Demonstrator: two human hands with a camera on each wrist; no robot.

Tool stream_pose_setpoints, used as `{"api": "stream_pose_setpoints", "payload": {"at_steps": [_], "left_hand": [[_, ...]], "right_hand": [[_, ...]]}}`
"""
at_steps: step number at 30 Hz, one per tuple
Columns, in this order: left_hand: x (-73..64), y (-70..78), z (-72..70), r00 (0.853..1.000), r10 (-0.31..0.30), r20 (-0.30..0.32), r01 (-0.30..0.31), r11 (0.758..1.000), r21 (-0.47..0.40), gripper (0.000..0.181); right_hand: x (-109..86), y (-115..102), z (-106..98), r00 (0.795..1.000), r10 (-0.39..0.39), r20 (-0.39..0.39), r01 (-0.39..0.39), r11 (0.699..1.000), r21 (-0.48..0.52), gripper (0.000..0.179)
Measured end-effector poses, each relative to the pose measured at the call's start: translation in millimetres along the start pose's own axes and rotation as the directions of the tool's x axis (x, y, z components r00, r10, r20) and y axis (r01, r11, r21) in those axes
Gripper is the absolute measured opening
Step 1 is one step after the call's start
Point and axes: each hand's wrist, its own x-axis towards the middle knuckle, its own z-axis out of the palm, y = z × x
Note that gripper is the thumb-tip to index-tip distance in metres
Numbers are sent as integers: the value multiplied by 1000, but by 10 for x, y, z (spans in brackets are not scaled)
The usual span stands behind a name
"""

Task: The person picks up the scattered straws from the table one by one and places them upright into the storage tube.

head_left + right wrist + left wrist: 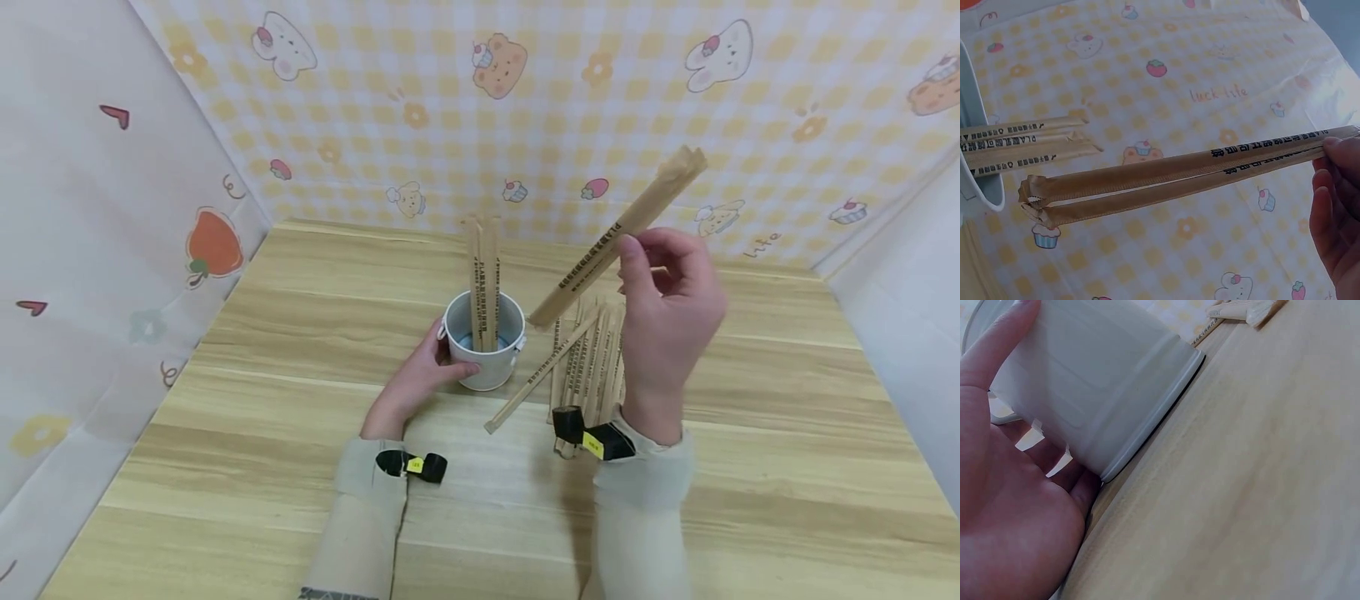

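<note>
A small white bucket [487, 375] stands on the table, with several paper-wrapped straws [482, 258] upright in it. My left hand [420, 367] holds its side, thumb at the front and fingers round behind, as the left wrist view also shows on the bucket wall [1091, 381]. Up to the right, my right hand [675, 300] pinches wrapped straws [592, 268] between thumb and fingers. In the right wrist view two of these straws [1166, 174] lie side by side. They slant, with the lower ends just right of the bucket rim and above the table.
Several more wrapped straws [592, 358] lie in a pile on the wooden table [262, 400], right of the bucket and partly hidden by my right forearm. One loose straw [532, 385] lies diagonally across the pile's left side. A yellow checked backdrop [420, 75] rises behind the table.
</note>
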Motion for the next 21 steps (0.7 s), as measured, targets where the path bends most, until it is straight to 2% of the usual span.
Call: {"api": "stream_pose_setpoints", "payload": {"at_steps": [4, 11, 16, 21], "left_hand": [[-38, 106, 15, 1000, 21, 16, -21, 1000, -11, 89], [-43, 139, 18, 1000, -14, 8, 14, 1000, 2, 89], [-25, 94, 8, 1000, 8, 15, -7, 1000, -14, 89], [25, -52, -12, 1000, 6, 6, -6, 1000, -15, 90]], "right_hand": [[-25, -60, 64, 1000, 17, 8, -17, 1000, 8, 24], [-38, -71, 116, 1000, 16, 9, -16, 1000, 23, 26], [-61, 17, 171, 999, 24, 30, -25, 999, 35, 23], [-96, 95, 243, 997, 30, 72, -32, 999, 28, 21]]}}
